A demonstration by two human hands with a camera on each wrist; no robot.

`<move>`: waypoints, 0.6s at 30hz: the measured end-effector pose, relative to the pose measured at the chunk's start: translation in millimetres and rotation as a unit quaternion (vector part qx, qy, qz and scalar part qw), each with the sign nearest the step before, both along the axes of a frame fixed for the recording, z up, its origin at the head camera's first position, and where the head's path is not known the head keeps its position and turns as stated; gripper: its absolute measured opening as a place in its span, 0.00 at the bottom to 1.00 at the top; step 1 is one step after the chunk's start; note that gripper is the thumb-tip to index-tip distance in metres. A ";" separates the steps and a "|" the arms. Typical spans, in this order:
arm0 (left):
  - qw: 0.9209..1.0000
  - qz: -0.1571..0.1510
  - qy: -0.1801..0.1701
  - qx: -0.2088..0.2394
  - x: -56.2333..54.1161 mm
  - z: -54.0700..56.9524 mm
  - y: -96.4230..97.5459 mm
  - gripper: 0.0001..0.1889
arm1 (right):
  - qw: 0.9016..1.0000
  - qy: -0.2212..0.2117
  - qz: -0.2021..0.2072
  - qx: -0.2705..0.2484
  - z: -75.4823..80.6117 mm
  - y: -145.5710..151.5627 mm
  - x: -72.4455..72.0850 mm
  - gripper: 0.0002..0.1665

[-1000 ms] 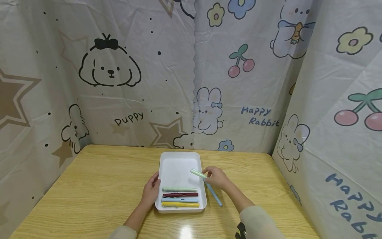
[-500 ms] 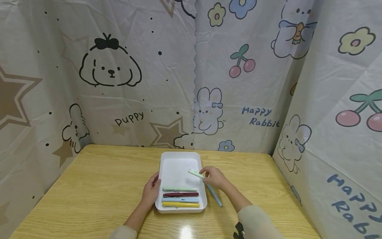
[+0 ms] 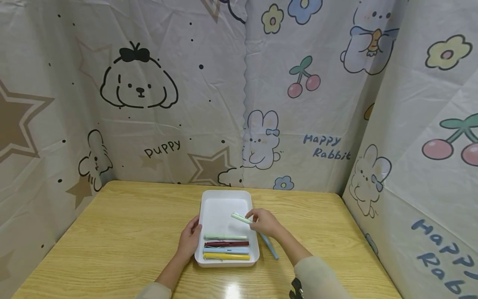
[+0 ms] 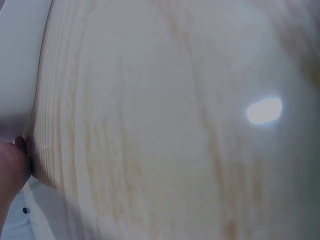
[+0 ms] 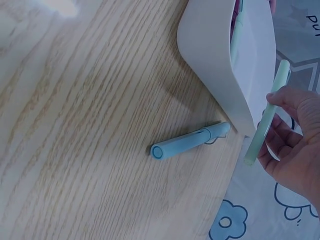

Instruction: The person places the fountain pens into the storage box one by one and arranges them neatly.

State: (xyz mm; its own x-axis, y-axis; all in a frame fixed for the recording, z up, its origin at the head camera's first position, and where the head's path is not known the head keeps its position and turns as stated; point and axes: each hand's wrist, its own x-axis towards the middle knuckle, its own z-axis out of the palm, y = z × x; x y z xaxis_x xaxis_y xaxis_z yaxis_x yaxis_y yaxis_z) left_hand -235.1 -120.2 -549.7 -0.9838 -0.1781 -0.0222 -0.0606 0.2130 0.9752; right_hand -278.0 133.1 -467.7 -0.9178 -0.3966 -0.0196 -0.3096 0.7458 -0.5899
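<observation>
A light green pen (image 5: 266, 117) is pinched between the thumb and fingers of my right hand (image 3: 266, 222), above the right side of a white tray (image 3: 216, 203). In the lower half of that tray lie a second light green pen (image 3: 225, 236), a dark red pen (image 3: 226, 243), a light blue pen (image 3: 225, 250) and a yellow pen (image 3: 226, 256), side by side. My left hand (image 3: 189, 240) rests against the tray's left wall; its fingertips are partly hidden there. In the left wrist view only a bit of the hand (image 4: 12, 162) shows.
A blue pen (image 5: 187, 141) with a clip lies on the wooden table (image 3: 142, 232) just right of the tray, partly behind my right hand in the head view. Patterned cloth (image 3: 209, 91) hangs along the table's back and sides.
My right hand has moved slightly left, carrying the light green pen further over the tray. The left hand and the pens in the tray stay where they were.
</observation>
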 end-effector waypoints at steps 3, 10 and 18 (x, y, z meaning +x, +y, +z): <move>1.000 0.002 0.000 0.001 -0.3 -0.3 0.4 0.23 | 1.000 0.004 0.005 0.000 0.3 -2.2 -0.7 0.17; 1.000 0.002 0.003 0.002 -0.7 -1.3 0.1 0.23 | 1.000 0.002 0.013 0.011 2.9 -9.3 -0.6 0.16; 1.000 0.000 0.003 0.003 -0.3 -1.0 0.1 0.23 | 1.000 0.000 0.022 0.010 4.8 -15.2 0.1 0.16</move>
